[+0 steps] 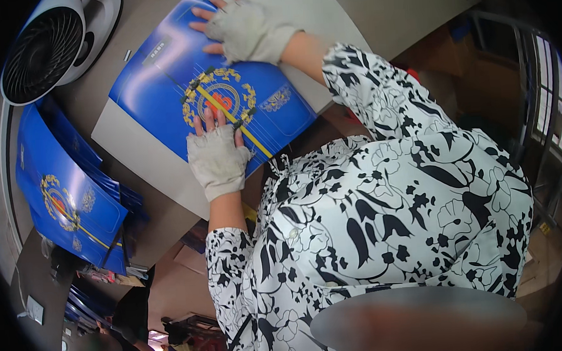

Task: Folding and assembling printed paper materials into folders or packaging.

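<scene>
Where the blue sheet [171,86] lies: on a pale board [147,160] on the counter [406,19], its gold ring emblem [249,90] and yellow strip [254,142] facing up.
Left hand [218,158]: fingerless glove, palm down at the sheet's lower edge—fingertips beside the emblem.
Right hand [243,34]: fingerless glove, palm down at the upper part, fingers spread.
Grip, both hands: released—fingers extended over the sheet.
Blue stack [40,182]: left of the board, curved, with a similar emblem.
Fan [42,51]: upper left, white housing, dark grille.
</scene>
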